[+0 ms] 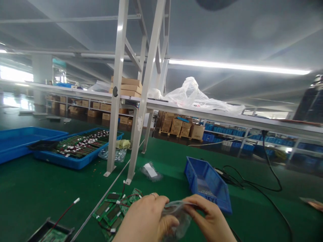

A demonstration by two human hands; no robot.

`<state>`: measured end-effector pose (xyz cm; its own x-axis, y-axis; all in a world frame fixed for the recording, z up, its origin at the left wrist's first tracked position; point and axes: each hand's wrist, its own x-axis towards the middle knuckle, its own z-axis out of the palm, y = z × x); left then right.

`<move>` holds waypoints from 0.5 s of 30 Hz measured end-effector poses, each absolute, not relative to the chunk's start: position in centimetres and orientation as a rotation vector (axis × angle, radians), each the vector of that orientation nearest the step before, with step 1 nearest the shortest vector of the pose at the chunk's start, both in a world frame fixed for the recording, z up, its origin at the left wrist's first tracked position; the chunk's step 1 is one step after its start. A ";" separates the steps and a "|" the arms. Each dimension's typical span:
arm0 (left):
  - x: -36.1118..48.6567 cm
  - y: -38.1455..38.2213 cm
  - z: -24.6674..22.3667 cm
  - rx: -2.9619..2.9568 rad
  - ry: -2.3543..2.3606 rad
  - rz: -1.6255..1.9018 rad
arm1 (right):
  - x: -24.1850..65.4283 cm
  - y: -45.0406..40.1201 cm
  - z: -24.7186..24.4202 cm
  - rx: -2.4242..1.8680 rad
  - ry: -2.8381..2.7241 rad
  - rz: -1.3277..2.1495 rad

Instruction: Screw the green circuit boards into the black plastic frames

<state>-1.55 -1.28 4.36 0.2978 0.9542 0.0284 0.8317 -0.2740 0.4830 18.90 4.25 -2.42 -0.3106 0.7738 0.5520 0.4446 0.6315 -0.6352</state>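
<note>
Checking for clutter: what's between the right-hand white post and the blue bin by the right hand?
In the head view, a clear bag with a white patch lies between the white post and the blue bin.

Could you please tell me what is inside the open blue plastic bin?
Small pale pieces lie in the open blue plastic bin; whatever its near wall covers cannot be seen.
</note>
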 end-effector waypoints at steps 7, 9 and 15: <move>-1.2 -0.7 3.9 2.201 1.664 0.492 | 20.1 2.8 -2.2 -0.925 -1.795 0.375; -1.1 -0.6 3.6 2.224 1.630 0.551 | 20.2 2.1 -1.8 -0.843 -1.830 0.326; -1.0 -0.6 2.9 2.249 1.631 0.599 | 20.1 0.7 -0.3 -0.902 -1.856 0.283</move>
<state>-0.97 -0.64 2.87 0.2692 0.9503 0.1563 0.8258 -0.3112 0.4703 20.09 0.71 -0.29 -0.2107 0.6935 0.6889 0.4567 0.6929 -0.5579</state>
